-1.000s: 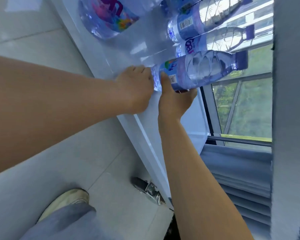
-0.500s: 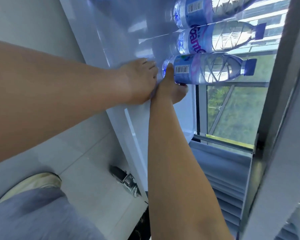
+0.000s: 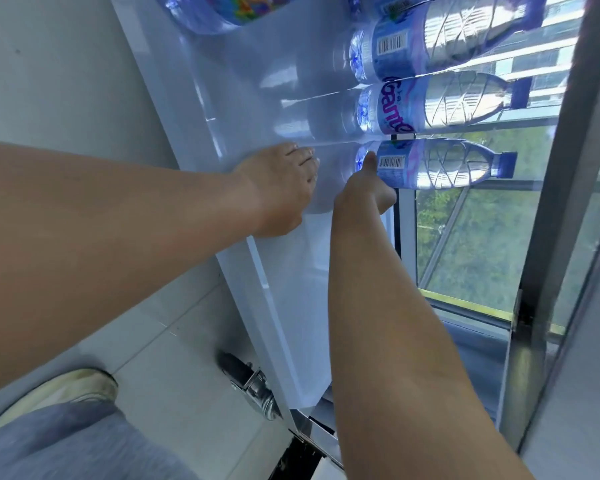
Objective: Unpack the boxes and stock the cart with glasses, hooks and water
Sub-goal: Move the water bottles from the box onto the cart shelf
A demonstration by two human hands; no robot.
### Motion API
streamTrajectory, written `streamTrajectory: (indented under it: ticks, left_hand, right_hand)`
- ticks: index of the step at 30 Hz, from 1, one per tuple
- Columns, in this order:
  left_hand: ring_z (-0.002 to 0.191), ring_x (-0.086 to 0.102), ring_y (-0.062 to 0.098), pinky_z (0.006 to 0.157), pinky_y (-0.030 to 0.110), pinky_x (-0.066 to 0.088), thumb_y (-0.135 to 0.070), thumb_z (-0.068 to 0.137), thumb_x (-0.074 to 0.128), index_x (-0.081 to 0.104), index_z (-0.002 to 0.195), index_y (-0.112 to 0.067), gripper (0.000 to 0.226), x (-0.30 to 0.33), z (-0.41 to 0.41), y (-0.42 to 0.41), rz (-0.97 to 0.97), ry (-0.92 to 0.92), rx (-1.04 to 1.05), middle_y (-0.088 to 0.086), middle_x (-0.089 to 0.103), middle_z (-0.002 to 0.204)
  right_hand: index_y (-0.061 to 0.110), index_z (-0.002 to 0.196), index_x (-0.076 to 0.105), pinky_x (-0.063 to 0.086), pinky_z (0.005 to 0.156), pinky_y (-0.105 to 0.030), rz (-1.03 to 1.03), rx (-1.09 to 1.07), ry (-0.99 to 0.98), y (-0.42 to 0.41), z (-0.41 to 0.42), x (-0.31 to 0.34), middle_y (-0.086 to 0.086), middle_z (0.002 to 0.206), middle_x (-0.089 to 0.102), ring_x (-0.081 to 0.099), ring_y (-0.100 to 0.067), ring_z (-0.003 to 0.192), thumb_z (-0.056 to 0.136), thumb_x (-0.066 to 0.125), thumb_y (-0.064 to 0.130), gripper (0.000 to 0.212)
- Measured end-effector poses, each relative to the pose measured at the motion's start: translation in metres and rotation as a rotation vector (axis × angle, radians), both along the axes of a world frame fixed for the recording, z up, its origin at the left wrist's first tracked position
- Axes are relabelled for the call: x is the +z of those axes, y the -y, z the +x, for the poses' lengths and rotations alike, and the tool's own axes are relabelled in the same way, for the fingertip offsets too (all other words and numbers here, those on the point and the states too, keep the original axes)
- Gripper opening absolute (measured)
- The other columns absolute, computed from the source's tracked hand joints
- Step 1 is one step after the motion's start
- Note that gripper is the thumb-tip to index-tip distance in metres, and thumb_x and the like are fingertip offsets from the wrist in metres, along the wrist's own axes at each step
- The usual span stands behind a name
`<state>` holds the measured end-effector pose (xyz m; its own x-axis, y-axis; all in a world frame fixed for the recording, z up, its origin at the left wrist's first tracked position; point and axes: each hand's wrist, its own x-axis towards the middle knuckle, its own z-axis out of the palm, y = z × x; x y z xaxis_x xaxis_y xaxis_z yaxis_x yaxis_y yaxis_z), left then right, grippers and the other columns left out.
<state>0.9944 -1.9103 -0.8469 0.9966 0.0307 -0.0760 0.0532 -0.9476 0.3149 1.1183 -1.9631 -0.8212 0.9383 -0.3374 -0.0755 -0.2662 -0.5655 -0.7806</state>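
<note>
Water bottle (image 3: pixel 430 164) stood on the white cart shelf (image 3: pixel 222 98), nearest of a row of bottles (image 3: pixel 440 102). Right hand (image 3: pixel 364 192) gripped its base, thumb up the label. Left hand (image 3: pixel 281 188) pressed flat, fingers straight, on the shelf beside it.

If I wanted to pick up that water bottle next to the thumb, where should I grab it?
Probably around the labelled middle of the nearest water bottle, coming from the side facing the right hand. It stands on the cart shelf with another bottle close behind it, so only this near side is free, and the label band looks smoothest.
</note>
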Motion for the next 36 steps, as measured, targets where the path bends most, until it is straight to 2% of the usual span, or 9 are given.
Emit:
streamTrajectory:
  ticks: [16, 20, 23, 25, 27, 29, 31, 33, 36]
  left_hand:
    - [0.146, 0.004, 0.028, 0.117, 0.035, 0.003, -0.033, 0.101, 0.024, 0.006, 0.149, 0.001, 0.062, -0.003, 0.003, 0.001, -0.035, 0.021, -0.016, 0.015, 0.006, 0.158]
    - [0.144, 0.014, 0.029, 0.116, 0.035, 0.008, -0.028, 0.098, 0.029, 0.021, 0.146, 0.001, 0.057, -0.005, -0.005, -0.005, -0.043, 0.036, 0.018, 0.018, 0.019, 0.154]
    - [0.111, 0.059, 0.029, 0.096, 0.032, 0.047, -0.025, 0.079, 0.027, 0.067, 0.108, -0.002, 0.054, -0.015, -0.025, -0.028, -0.019, 0.277, 0.029, 0.016, 0.065, 0.111]
    - [0.079, 0.066, 0.031, 0.071, 0.033, 0.055, -0.023, 0.067, 0.025, 0.072, 0.078, -0.002, 0.053, -0.014, -0.045, -0.049, -0.016, 0.35, -0.072, 0.015, 0.067, 0.079]
    - [0.079, 0.063, 0.033, 0.072, 0.037, 0.054, -0.018, 0.07, 0.029, 0.071, 0.08, 0.0, 0.047, 0.005, -0.065, -0.079, 0.029, 0.271, -0.152, 0.019, 0.065, 0.083]
    - [0.099, 0.057, 0.036, 0.085, 0.044, 0.049, -0.013, 0.081, 0.033, 0.066, 0.1, 0.001, 0.04, 0.017, -0.075, -0.106, 0.109, 0.239, -0.211, 0.023, 0.06, 0.108]
    - [0.088, 0.06, 0.037, 0.077, 0.046, 0.053, -0.01, 0.08, 0.036, 0.065, 0.092, 0.004, 0.035, 0.026, -0.088, -0.126, 0.056, 0.205, -0.301, 0.023, 0.064, 0.096]
    - [0.059, 0.061, 0.035, 0.057, 0.042, 0.056, -0.008, 0.067, 0.04, 0.064, 0.066, 0.005, 0.027, 0.03, -0.1, -0.141, 0.063, 0.244, -0.377, 0.02, 0.061, 0.062]
    - [0.058, 0.062, 0.03, 0.054, 0.03, 0.053, -0.016, 0.067, 0.032, 0.068, 0.065, 0.0, 0.04, 0.015, -0.103, -0.148, -0.005, 0.416, -0.286, 0.013, 0.064, 0.063]
  right_hand:
    - [0.008, 0.125, 0.053, 0.05, 0.091, -0.038, -0.176, 0.051, -0.036, 0.007, 0.01, -0.002, -0.008, 0.12, 0.062, 0.06, -0.028, 0.107, 0.088, 0.064, 0.032, 0.045]
    - [0.004, 0.128, 0.05, 0.048, 0.089, -0.034, -0.09, 0.09, 0.038, -0.013, -0.011, 0.003, -0.013, 0.124, 0.059, 0.059, -0.029, 0.111, 0.086, 0.057, 0.032, 0.051]
    - [-0.006, 0.121, 0.05, 0.047, 0.077, -0.03, 0.13, 0.217, 0.228, -0.043, -0.041, 0.012, -0.009, 0.103, 0.056, 0.057, -0.023, 0.086, 0.082, 0.057, 0.005, 0.041]
    - [-0.004, 0.12, 0.052, 0.044, 0.076, -0.024, 0.16, 0.44, 0.161, -0.06, -0.08, 0.019, -0.006, 0.1, 0.055, 0.054, -0.017, 0.086, 0.083, 0.054, -0.002, 0.037]
    - [0.002, 0.127, 0.047, 0.046, 0.087, -0.025, 0.204, 0.641, 0.042, -0.074, -0.112, 0.021, -0.006, 0.11, 0.057, 0.056, -0.015, 0.099, 0.077, 0.061, 0.004, 0.052]
    - [0.008, 0.136, 0.035, 0.047, 0.098, -0.04, 0.25, 0.785, -0.063, -0.092, -0.133, 0.025, -0.014, 0.125, 0.053, 0.054, -0.024, 0.116, 0.062, 0.069, 0.02, 0.083]
    - [0.011, 0.139, 0.028, 0.046, 0.099, -0.047, 0.222, 0.839, -0.038, -0.109, -0.145, 0.03, -0.015, 0.131, 0.05, 0.052, -0.027, 0.12, 0.051, 0.077, 0.032, 0.103]
    - [0.011, 0.134, 0.031, 0.048, 0.098, -0.04, 0.17, 0.839, 0.041, -0.123, -0.149, 0.035, -0.009, 0.128, 0.052, 0.056, -0.02, 0.115, 0.047, 0.082, 0.034, 0.103]
    - [0.014, 0.117, 0.047, 0.052, 0.09, -0.032, 0.119, 0.777, 0.141, -0.131, -0.149, 0.039, 0.0, 0.11, 0.063, 0.063, -0.011, 0.098, 0.053, 0.084, 0.025, 0.075]
